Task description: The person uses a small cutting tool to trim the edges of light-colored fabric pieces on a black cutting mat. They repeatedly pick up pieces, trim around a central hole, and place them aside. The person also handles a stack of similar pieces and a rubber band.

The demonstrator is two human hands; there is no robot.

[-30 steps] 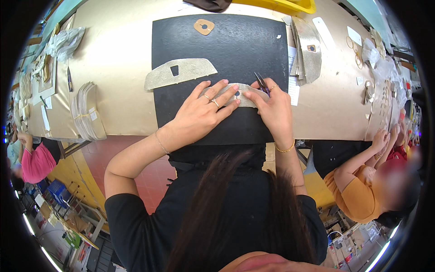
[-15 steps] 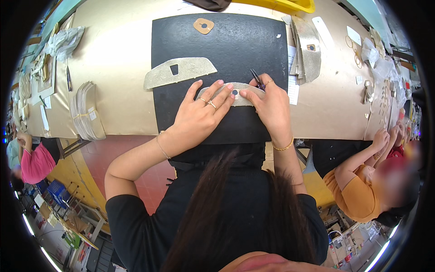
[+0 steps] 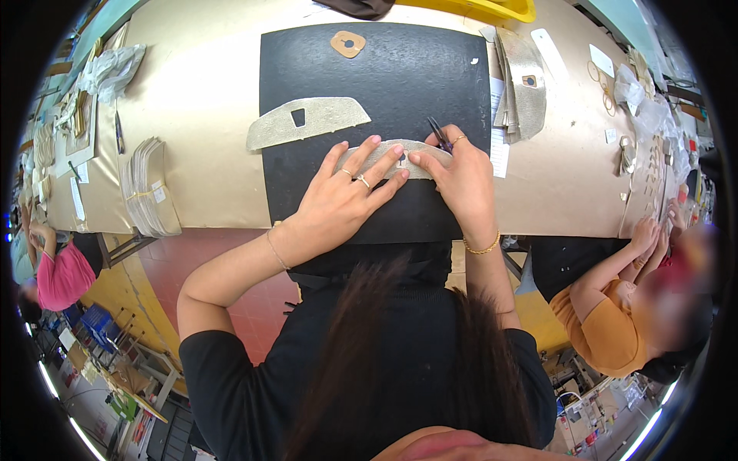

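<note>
A curved, pale gold textured piece with a small cutout lies on the black mat, partly hidden under my hands. My left hand rests on it with fingers spread, fingertips around the cutout. My right hand presses its thumb on the piece beside the cutout. Small dark pointed scissors are held in the curled fingers of that hand, points toward the far side. A second pale gold piece with a larger four-sided opening lies farther left, overhanging the mat's left edge.
A tan rounded piece with a hole lies at the mat's far edge. Stacks of cut pieces stand left and right. A yellow tray is at the back. A person in an orange top sits to the right.
My left hand's fingers have spread and shifted slightly, with one fingertip now below the cutout. My right hand still holds the scissors and has hardly moved.
</note>
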